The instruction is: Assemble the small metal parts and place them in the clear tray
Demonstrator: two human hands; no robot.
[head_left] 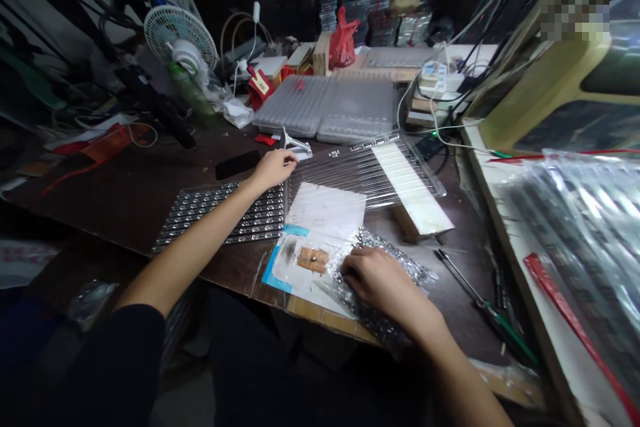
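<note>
My left hand (274, 169) reaches over the near left part of a clear ribbed plastic tray (325, 177), its fingers pinched together. Whatever they hold is too small to make out. Just beyond the fingertips stands a white angled piece (299, 149). My right hand (377, 278) rests on a clear plastic bag (400, 263) of small shiny metal pieces, fingers curled downward and their tips hidden. Between the hands lie a white sheet (327, 205) and a small brown block (313, 259) on a white, blue-edged pad (280, 270). Under my left forearm is a tray filled with rows of small parts (260, 213).
A white-topped bar (413, 190) lies across the clear tray's right side. A green-handled tool (505, 330) sits at the right. Stacked clear trays (357, 107), a fan (181, 40) and a red bag (344, 40) stand behind. Cables cross the right side.
</note>
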